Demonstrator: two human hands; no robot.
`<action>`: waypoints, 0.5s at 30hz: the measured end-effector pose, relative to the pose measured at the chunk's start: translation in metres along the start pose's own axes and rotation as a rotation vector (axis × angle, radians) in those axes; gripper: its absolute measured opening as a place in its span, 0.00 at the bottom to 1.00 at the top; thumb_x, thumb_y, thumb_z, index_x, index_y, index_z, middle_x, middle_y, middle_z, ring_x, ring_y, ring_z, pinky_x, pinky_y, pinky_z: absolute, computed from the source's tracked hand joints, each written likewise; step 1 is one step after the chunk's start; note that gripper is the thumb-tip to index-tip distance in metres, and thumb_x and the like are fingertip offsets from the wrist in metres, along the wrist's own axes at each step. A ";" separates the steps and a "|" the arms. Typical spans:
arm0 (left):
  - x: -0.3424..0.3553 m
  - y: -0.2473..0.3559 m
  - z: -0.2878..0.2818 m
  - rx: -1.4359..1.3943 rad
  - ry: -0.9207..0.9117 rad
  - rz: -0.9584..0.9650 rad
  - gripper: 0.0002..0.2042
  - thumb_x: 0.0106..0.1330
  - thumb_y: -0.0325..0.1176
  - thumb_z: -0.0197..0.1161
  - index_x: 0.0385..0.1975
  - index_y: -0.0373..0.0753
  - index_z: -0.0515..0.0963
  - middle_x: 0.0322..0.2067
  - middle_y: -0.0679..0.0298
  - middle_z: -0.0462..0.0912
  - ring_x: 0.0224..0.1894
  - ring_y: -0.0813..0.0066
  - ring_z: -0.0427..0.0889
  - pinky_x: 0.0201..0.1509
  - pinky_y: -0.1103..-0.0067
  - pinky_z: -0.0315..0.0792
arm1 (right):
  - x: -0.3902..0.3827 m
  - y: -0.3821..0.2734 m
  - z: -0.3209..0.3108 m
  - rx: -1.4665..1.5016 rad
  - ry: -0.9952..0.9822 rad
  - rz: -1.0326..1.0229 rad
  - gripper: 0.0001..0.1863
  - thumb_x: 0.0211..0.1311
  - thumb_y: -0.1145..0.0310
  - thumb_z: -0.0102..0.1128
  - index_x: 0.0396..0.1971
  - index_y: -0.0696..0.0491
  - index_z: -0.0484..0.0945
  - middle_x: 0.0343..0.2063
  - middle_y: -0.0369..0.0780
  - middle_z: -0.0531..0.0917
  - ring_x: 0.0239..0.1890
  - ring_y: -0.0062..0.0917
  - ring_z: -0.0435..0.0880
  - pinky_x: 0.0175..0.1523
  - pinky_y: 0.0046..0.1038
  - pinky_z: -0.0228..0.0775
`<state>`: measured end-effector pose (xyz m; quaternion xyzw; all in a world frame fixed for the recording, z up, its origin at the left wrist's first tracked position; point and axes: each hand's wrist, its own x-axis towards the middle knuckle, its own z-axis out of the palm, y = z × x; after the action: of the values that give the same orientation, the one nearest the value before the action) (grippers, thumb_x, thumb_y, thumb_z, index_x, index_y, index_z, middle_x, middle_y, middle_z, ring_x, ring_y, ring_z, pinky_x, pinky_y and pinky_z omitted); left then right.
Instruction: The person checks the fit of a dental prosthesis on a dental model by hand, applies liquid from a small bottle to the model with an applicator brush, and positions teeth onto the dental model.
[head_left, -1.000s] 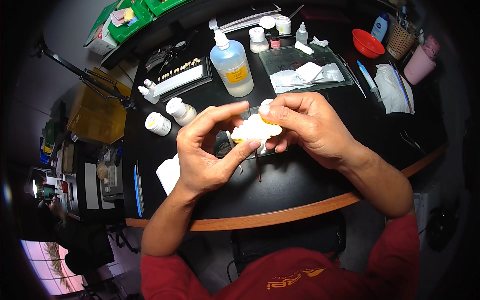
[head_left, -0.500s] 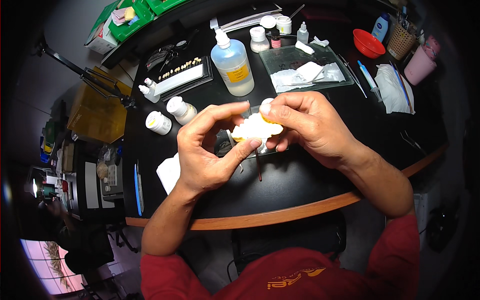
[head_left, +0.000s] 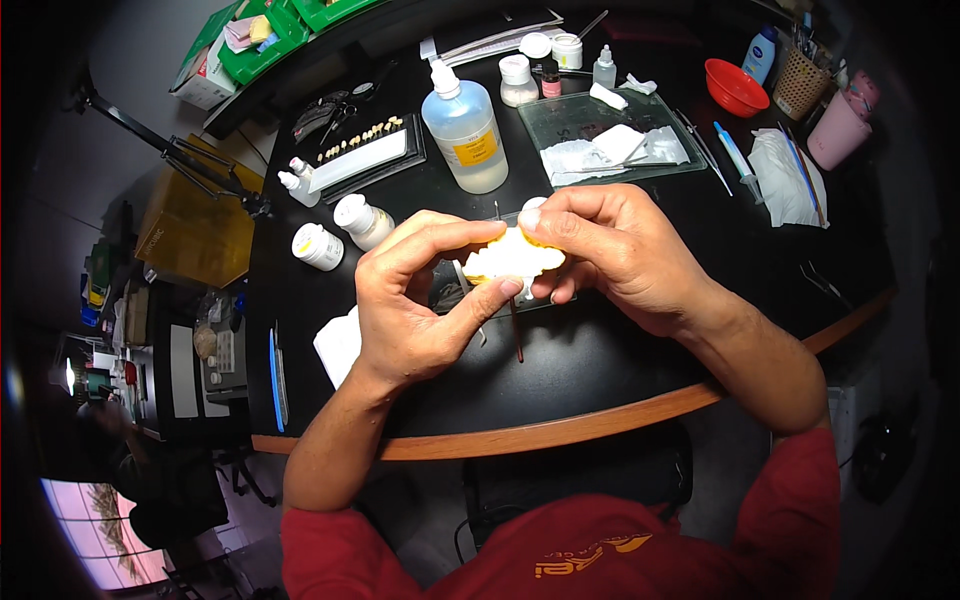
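Fingers of the left hand pinch the white-and-yellow tooth model, pointer on top, thumb below; half a second ago, the pointer stuck up off it. The right hand still pinches its right end, over the black table.

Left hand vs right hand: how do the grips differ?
Left hand: thumb at the lower edge of the white piece, index fingertip at its top; right hand: thumb on its upper right part. The left hand forms a wide C; the right hand is more closely bunched. Both are bare and touch the piece.
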<state>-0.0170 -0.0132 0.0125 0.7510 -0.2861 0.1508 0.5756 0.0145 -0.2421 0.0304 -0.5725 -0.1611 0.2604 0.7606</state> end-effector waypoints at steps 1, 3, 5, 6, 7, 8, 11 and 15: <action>0.000 0.001 0.000 0.002 0.000 0.002 0.20 0.57 0.24 0.80 0.50 0.30 0.85 0.42 0.57 0.86 0.43 0.75 0.84 0.47 0.81 0.77 | 0.000 0.000 0.000 -0.027 -0.002 -0.001 0.15 0.77 0.60 0.61 0.42 0.58 0.84 0.35 0.40 0.87 0.32 0.21 0.89 0.34 0.18 0.82; 0.000 -0.001 0.000 0.002 -0.002 -0.003 0.20 0.57 0.24 0.80 0.50 0.30 0.85 0.42 0.57 0.86 0.42 0.76 0.84 0.47 0.81 0.77 | 0.001 0.002 -0.001 -0.026 0.003 0.003 0.15 0.77 0.60 0.61 0.42 0.58 0.84 0.35 0.40 0.87 0.32 0.21 0.89 0.34 0.18 0.82; 0.000 -0.002 0.000 0.007 -0.001 0.000 0.20 0.57 0.24 0.80 0.50 0.30 0.85 0.42 0.57 0.86 0.42 0.76 0.84 0.47 0.81 0.77 | 0.001 0.002 0.000 -0.025 0.005 0.008 0.15 0.77 0.60 0.61 0.42 0.58 0.84 0.34 0.40 0.87 0.32 0.21 0.89 0.34 0.18 0.82; 0.000 -0.001 0.000 0.013 0.002 0.004 0.20 0.57 0.24 0.80 0.50 0.30 0.85 0.42 0.57 0.86 0.42 0.76 0.84 0.48 0.81 0.77 | 0.000 0.002 0.000 -0.020 0.005 0.000 0.15 0.77 0.60 0.61 0.41 0.58 0.84 0.34 0.40 0.87 0.32 0.21 0.89 0.34 0.18 0.82; -0.001 0.002 0.000 0.012 0.003 0.003 0.20 0.57 0.24 0.80 0.50 0.30 0.85 0.42 0.57 0.86 0.42 0.76 0.84 0.48 0.81 0.77 | 0.000 0.001 0.000 -0.016 0.006 -0.008 0.15 0.77 0.60 0.61 0.41 0.58 0.84 0.34 0.40 0.87 0.32 0.21 0.89 0.34 0.18 0.82; -0.002 0.007 0.002 -0.030 0.011 -0.084 0.21 0.58 0.22 0.78 0.52 0.29 0.84 0.43 0.58 0.84 0.46 0.75 0.83 0.53 0.79 0.76 | -0.001 0.000 0.000 -0.016 0.004 -0.009 0.15 0.77 0.60 0.61 0.41 0.58 0.84 0.34 0.40 0.87 0.32 0.21 0.89 0.34 0.18 0.82; -0.002 0.011 0.004 -0.103 0.026 -0.171 0.22 0.59 0.20 0.76 0.55 0.28 0.82 0.45 0.59 0.82 0.48 0.74 0.82 0.57 0.77 0.75 | -0.001 -0.002 -0.001 0.023 0.005 0.011 0.15 0.76 0.62 0.64 0.41 0.61 0.85 0.33 0.41 0.87 0.33 0.18 0.88 0.37 0.19 0.84; -0.002 0.001 -0.004 0.016 -0.060 -0.039 0.21 0.59 0.20 0.76 0.53 0.28 0.82 0.44 0.59 0.82 0.48 0.74 0.82 0.57 0.77 0.75 | 0.000 -0.001 0.000 0.018 0.001 0.002 0.15 0.76 0.62 0.64 0.41 0.61 0.85 0.33 0.41 0.87 0.33 0.18 0.87 0.37 0.19 0.83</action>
<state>-0.0188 -0.0094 0.0131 0.7652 -0.2874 0.1191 0.5637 0.0144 -0.2419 0.0311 -0.5657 -0.1577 0.2625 0.7656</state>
